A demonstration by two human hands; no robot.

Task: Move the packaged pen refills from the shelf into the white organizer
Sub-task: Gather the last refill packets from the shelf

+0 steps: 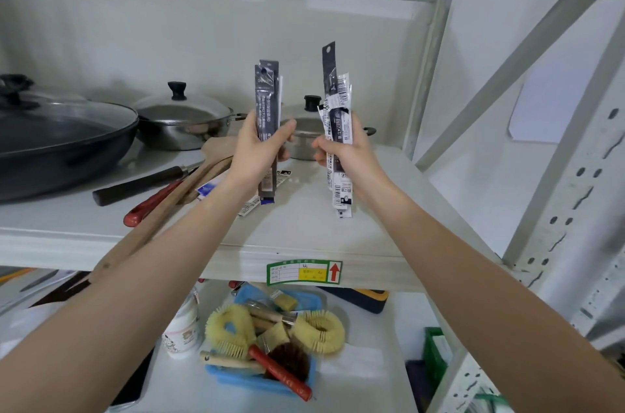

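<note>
Head view: both hands are raised above the shelf [304, 230], each holding a bundle of refill packs upright.

Left hand [258, 148]: fingers and thumb curled round a bundle of dark refill packs [267, 98]. The tops stick up well above the fist; the bottoms hang below it, clear of the shelf surface.

Right hand [345, 155]: curled round a second bundle of refill packs [334, 108], a mix of dark and white barcode-printed sleeves, looser and fanned out. One long dark pack stands taller than the rest.

The bundles are near each other, not touching.

At least one more pack [250, 208] lies flat on the shelf under the left wrist, partly hidden.

Same shelf, left side: a dark pan with a glass lid [57, 135], a steel pot with a lid [182, 121] behind it, and a small steel pot [304, 138] behind the hands. A dark-handled tool [142, 184], a red-handled tool [152, 202] and wooden utensils [209, 169] lie loose in front of the pans.

Shelf below: a blue tray [257, 382] holding yellow brushes [230, 331], beside a white bottle [181, 331].

The white organizer is not in view.
</note>
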